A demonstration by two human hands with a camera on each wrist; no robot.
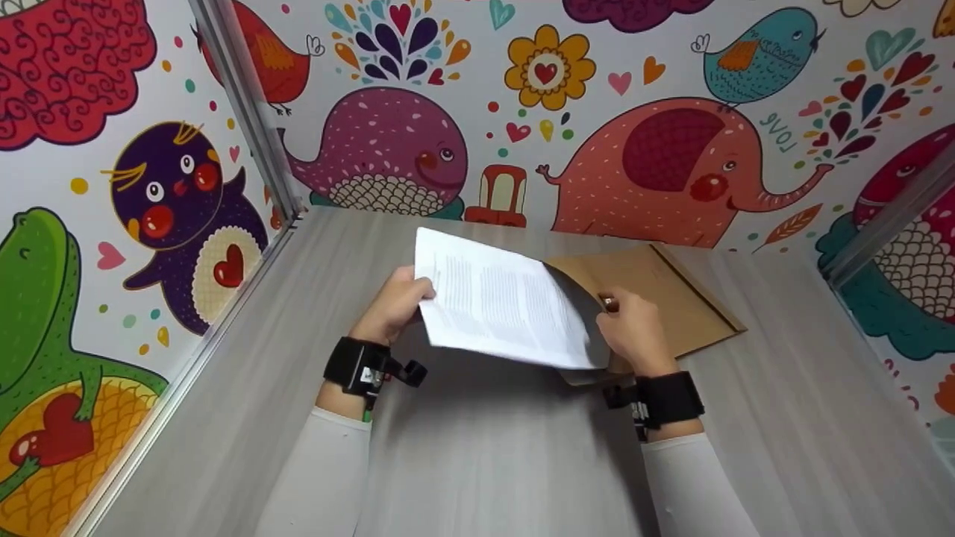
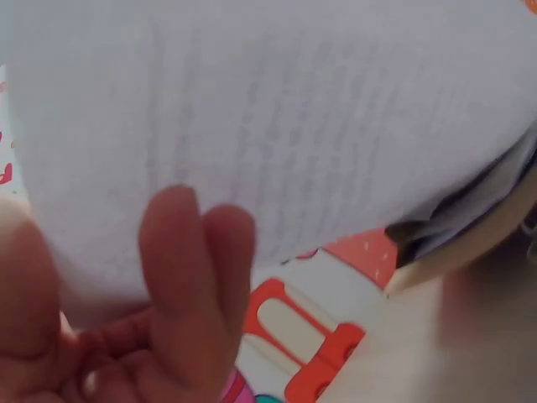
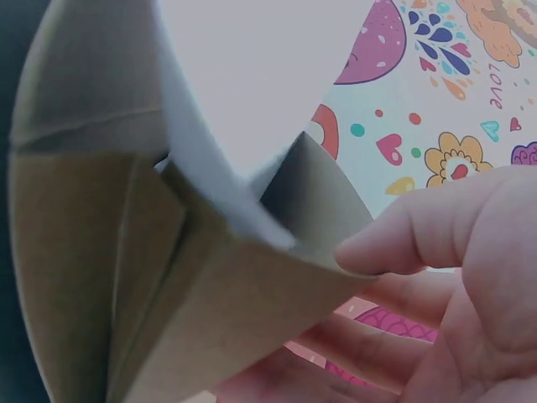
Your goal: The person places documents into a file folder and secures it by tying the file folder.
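Note:
White printed paper (image 1: 500, 298) slants above the table in the head view, its left edge pinched by my left hand (image 1: 395, 304). In the left wrist view, the fingers of that hand (image 2: 189, 277) lie against one face of the paper, its thumb at the side. My right hand (image 1: 636, 332) grips the rim of a brown kraft paper envelope (image 1: 671, 298). The right wrist view shows the envelope's mouth (image 3: 252, 311) spread apart, with the paper's narrow end (image 3: 226, 109) inside it. How deep the paper reaches is hidden. Whether it is one sheet or several, I cannot tell.
A grey wood-grain tabletop (image 1: 485, 462) lies beneath both hands. Cartoon-printed wall panels (image 1: 522, 134) stand at the back and on both sides, joined by metal corner strips (image 1: 250, 104). Each wrist carries a black strapped camera mount (image 1: 671, 399).

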